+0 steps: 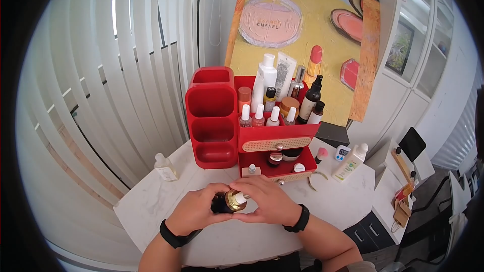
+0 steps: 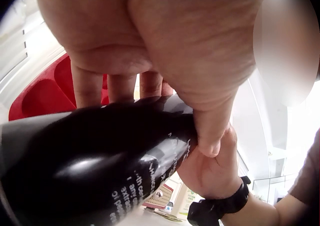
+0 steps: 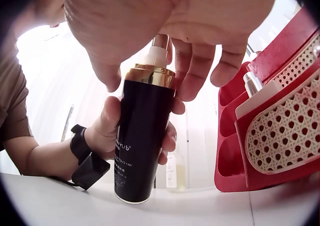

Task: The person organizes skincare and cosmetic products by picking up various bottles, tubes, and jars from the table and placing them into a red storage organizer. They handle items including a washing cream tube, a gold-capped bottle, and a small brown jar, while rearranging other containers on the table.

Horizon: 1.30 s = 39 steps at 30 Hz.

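Observation:
A black bottle (image 3: 142, 141) with white lettering, a gold collar (image 3: 150, 74) and a white ribbed neck (image 3: 156, 56) leans slightly in the right wrist view. My left hand (image 1: 199, 210) grips its body, thumb on one side and fingers on the other. My right hand (image 1: 267, 201) arches over the bottle's top, its thumb and fingers reaching down on either side of the neck with a visible gap around the collar. The palm partly hides the tip above the neck. In the left wrist view, the dark body fills the lower left.
Ahead stands a red cosmetics organizer (image 1: 212, 121) full of bottles, its lower drawer (image 1: 247, 158) pulled out. A small clear bottle (image 1: 166, 167) is at the left. On the right are a white pump bottle (image 1: 351, 162), a small timer (image 1: 342, 152) and a pink-topped item (image 1: 321, 154).

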Each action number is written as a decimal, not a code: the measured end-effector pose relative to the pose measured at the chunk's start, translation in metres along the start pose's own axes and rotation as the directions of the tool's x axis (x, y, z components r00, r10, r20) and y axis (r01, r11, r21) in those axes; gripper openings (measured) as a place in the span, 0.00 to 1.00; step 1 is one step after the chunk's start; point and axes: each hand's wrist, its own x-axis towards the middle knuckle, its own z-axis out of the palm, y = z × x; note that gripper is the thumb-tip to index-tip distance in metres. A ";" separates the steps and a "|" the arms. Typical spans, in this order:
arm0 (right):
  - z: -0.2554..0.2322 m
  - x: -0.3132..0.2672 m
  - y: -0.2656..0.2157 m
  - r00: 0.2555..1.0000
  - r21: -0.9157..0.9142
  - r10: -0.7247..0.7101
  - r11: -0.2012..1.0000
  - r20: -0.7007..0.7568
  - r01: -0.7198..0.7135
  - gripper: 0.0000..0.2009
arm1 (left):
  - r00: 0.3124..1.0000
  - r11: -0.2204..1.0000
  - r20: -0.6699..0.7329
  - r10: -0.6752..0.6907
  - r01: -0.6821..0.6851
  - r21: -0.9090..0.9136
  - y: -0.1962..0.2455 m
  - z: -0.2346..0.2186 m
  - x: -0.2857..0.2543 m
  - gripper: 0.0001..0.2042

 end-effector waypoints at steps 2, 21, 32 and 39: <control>0.002 -0.001 0.003 1.000 0.000 0.004 1.000 0.012 -0.004 0.36 | 1.000 1.000 0.003 -0.006 0.006 -0.006 -0.002 0.001 0.000 0.30; 0.003 -0.002 0.005 0.999 0.038 -0.042 0.998 0.010 0.042 0.33 | 0.998 0.995 0.050 -0.024 0.029 -0.094 0.000 -0.004 0.004 0.35; -0.003 -0.002 0.005 0.992 0.221 0.121 0.968 -0.016 -0.115 0.32 | 0.980 0.986 0.118 -0.161 0.154 0.071 0.006 -0.008 0.005 0.29; 0.005 -0.005 0.006 0.982 0.365 0.174 0.921 -0.069 -0.138 0.35 | 0.979 0.988 0.147 -0.141 0.132 0.075 0.006 -0.011 0.005 0.28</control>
